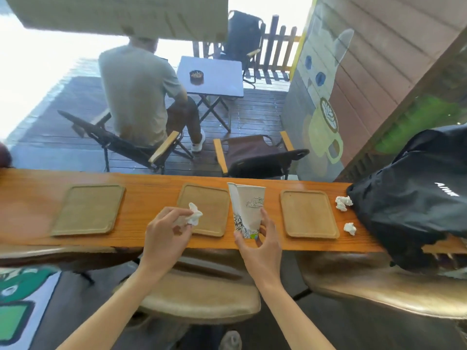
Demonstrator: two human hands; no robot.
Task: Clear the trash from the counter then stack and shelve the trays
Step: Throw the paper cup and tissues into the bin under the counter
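Three wooden trays lie in a row on the orange counter point(151, 238): a left tray point(87, 210), a middle tray point(212, 210) and a right tray point(308, 213). My left hand point(168, 231) holds a crumpled white tissue point(194, 214) above the middle tray's near left corner. My right hand point(260, 241) grips the base of a crushed paper cup point(246, 208), upright between the middle and right trays. Two more tissue wads, one farther point(343, 202) and one nearer point(350, 228), lie on the counter right of the right tray.
A black bag point(414, 198) covers the counter's right end, next to the tissue wads. Brown stools point(202, 294) stand under the near edge. Beyond the counter a person sits on a folding chair point(121, 142) by a small table point(209, 74); another chair point(255, 155) is unoccupied.
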